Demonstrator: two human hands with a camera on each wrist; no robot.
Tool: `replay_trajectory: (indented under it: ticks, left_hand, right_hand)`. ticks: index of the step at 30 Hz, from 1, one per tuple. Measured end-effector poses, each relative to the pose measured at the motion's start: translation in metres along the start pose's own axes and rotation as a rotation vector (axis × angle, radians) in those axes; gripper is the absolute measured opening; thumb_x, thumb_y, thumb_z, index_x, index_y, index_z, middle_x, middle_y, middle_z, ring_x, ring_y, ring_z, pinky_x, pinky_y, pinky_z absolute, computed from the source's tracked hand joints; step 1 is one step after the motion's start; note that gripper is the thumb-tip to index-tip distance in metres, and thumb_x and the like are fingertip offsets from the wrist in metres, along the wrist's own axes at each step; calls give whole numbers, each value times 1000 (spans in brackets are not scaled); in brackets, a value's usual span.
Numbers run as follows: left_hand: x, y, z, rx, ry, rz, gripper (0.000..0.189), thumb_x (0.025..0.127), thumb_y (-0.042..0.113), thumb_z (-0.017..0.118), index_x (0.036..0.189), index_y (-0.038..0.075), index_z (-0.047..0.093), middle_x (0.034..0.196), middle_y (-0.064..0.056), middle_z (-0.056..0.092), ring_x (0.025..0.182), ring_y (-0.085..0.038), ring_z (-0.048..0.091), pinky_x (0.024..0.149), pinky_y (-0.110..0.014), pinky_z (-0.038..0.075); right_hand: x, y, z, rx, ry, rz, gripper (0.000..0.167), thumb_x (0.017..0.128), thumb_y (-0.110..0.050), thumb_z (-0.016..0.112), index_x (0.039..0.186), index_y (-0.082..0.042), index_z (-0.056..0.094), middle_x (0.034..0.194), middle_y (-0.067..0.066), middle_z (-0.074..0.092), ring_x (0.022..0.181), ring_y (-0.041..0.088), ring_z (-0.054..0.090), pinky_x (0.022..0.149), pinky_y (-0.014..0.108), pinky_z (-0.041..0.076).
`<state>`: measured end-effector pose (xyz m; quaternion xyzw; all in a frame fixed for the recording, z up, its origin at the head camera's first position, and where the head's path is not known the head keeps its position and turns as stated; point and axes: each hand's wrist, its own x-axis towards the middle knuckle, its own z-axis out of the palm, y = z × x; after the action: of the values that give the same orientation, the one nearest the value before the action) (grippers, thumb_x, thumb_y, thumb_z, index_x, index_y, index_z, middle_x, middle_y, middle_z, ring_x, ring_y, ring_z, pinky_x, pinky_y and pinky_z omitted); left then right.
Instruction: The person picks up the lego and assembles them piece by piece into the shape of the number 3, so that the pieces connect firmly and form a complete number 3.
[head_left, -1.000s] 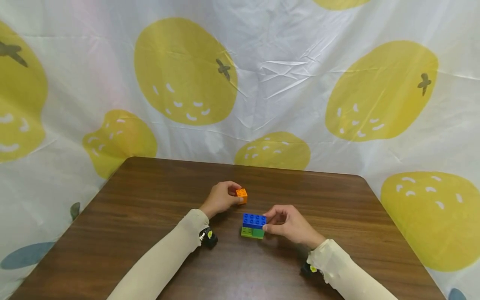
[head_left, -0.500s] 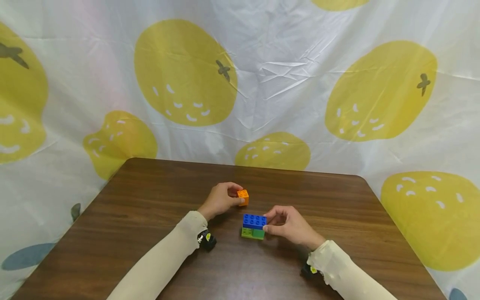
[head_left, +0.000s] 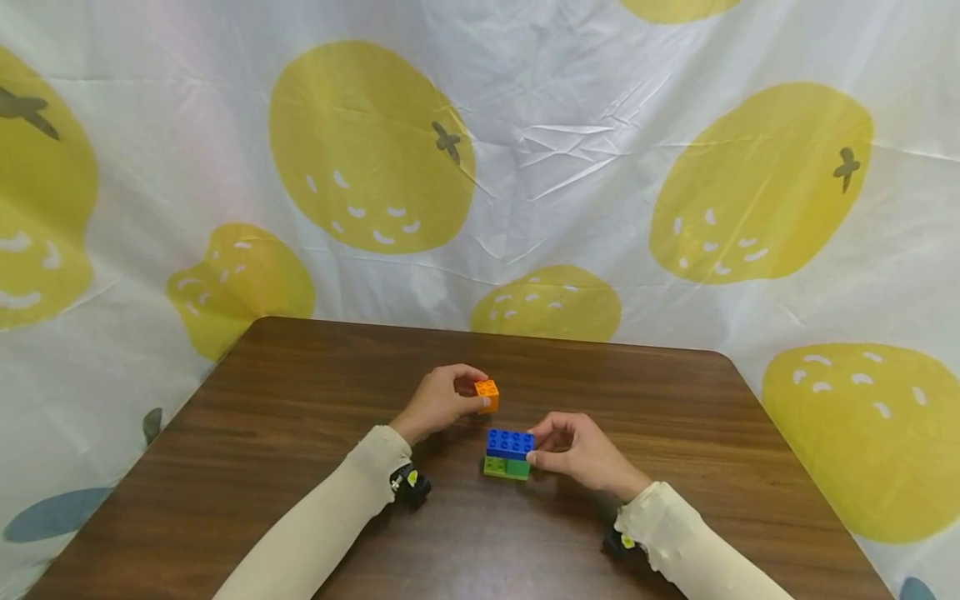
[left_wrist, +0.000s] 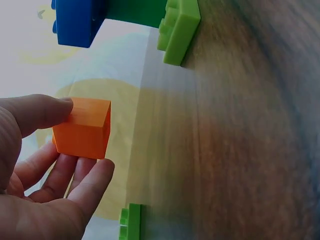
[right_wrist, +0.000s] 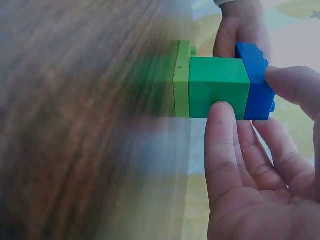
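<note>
My left hand (head_left: 442, 404) pinches a small orange toy building brick (left_wrist: 82, 125) between thumb and fingers; in the left wrist view it hangs above the tabletop. Just nearer in the head view is a stack of bricks: a long blue brick (head_left: 510, 443) on top, a green brick (right_wrist: 217, 85) under its right end, and a flat lime-green brick (right_wrist: 181, 80) at the bottom. Under the blue brick's left end there is a gap. My right hand (head_left: 585, 450) grips the stack's right end, thumb on the blue brick, a fingertip against the green one.
Another lime-green brick (left_wrist: 133, 221) shows low in the left wrist view, beyond the left hand; the head view does not show it. The brown wooden table (head_left: 337, 358) ends at a curtain (head_left: 540, 208) printed with yellow fruit. Black wrist cameras (head_left: 410, 486) sit at both cuffs.
The orange brick has shifted very slightly right and nearer, while the left wrist has turned a little. The right hand and the stack look still.
</note>
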<state>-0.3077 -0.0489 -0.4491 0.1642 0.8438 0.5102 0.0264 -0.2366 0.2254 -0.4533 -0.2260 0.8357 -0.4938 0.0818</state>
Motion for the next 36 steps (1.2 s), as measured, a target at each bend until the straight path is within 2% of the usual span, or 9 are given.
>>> replay_trajectory:
  ticks: [22,27,36]
  left_hand:
    - [-13,22,-4,-55,-39,61,34,89,24,87,121,19,75,114,-1,76,102,-20,70,92,-34,62]
    - [-16,28,-4,-92,-56,91,35,89,22,87,121,17,75,114,-2,76,106,-25,71,91,-33,61]
    - [-23,41,-7,-117,-90,138,36,89,20,85,123,14,74,115,-5,76,105,-23,71,90,-31,62]
  right_hand:
    - [-1,0,-1,13,-9,8,23,91,-21,84,109,-11,75,100,7,80,88,24,75,81,31,59]
    - [0,-1,0,10,-14,14,24,91,-21,84,110,-10,75,99,6,80,87,22,76,80,30,59]
    - [0,-2,-1,3,-18,30,24,92,-24,83,110,-12,74,100,6,80,91,25,75,83,31,58]
